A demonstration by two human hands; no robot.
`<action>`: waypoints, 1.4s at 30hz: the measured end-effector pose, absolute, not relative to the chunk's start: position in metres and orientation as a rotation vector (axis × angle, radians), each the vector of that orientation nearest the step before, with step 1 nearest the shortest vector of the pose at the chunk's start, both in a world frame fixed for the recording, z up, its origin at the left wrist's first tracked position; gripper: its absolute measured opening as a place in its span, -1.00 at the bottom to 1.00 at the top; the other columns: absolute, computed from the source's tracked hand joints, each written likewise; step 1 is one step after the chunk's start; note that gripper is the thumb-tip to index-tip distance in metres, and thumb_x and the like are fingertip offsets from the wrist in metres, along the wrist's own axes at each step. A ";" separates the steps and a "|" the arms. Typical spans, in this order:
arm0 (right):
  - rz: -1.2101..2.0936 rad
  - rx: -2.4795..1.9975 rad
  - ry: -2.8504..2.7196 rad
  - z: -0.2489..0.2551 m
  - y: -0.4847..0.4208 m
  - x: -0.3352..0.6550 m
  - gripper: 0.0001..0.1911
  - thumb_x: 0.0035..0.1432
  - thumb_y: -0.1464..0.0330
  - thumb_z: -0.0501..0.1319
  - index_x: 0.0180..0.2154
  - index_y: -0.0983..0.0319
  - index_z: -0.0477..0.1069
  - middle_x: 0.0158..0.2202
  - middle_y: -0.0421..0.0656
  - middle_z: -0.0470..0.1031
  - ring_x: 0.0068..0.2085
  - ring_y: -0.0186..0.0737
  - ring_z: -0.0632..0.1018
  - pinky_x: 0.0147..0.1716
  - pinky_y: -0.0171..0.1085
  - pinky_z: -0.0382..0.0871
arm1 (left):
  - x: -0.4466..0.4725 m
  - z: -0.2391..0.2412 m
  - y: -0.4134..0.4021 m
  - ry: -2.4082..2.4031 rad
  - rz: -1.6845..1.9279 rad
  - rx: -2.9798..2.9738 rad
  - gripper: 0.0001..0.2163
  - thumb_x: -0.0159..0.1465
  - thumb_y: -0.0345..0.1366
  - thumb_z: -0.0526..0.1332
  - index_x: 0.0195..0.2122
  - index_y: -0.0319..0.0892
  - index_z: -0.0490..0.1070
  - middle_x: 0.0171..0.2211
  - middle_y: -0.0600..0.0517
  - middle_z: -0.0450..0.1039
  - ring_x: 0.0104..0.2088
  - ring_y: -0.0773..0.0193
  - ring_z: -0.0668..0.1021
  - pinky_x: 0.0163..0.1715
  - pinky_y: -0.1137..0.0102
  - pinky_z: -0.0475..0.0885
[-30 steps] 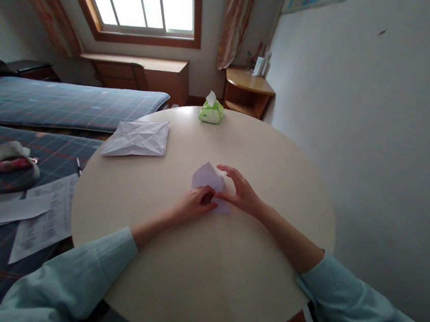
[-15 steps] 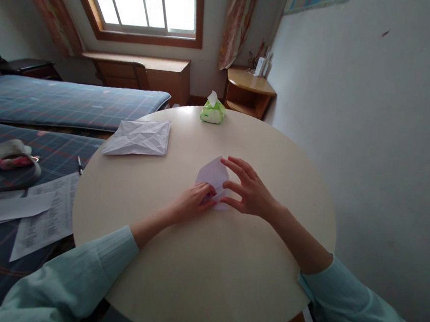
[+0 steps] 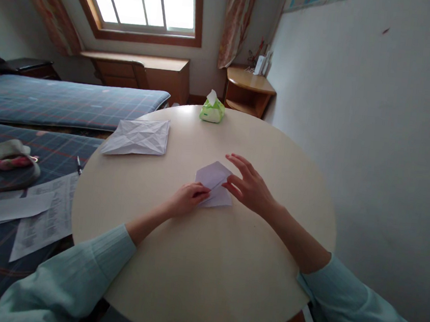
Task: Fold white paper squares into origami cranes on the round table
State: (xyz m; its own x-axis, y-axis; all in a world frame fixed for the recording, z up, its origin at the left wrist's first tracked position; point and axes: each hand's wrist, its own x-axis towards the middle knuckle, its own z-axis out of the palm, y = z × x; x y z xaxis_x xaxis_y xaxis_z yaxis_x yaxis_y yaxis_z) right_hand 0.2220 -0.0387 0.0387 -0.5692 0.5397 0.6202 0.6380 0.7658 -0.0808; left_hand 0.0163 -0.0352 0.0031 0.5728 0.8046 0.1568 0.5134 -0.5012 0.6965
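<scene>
A small folded sheet of white paper (image 3: 212, 173) lies near the middle of the round table (image 3: 202, 277). It has a pointed top, and a fold line runs slantwise across it. My left hand (image 3: 187, 199) is closed on the paper's lower left edge, thumb and fingers pinched together. At the right edge, my right hand (image 3: 250, 188) pinches a corner of the fold between thumb and a finger, while its other fingers stay raised and spread. Part of the paper is hidden beneath the left fingertips.
Creased, folded white paper (image 3: 138, 136) lies at the table's back left. A green tissue pack (image 3: 212, 110) stands at the far edge. To the left, a bed (image 3: 6, 134) holds printed sheets (image 3: 48, 215), a pen (image 3: 79, 165) and a bag-like item (image 3: 3, 164). A wall (image 3: 393, 149) rises on the right.
My left hand has slid left and down, uncovering more of the paper. The right hand's thumb and finger have closed on the right edge. The paper's top point has shifted slightly toward me.
</scene>
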 end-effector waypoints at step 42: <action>0.275 -1.234 -2.207 -0.018 -0.018 0.203 -0.38 -0.03 0.25 0.20 0.05 0.32 0.12 0.01 0.08 0.29 0.03 -0.02 0.32 0.01 -0.02 0.20 | 0.028 0.002 -0.030 1.206 0.860 1.990 -0.67 0.01 -0.18 0.24 -0.22 -0.22 0.33 -0.67 0.18 0.27 -0.65 0.43 0.32 -0.62 0.53 0.23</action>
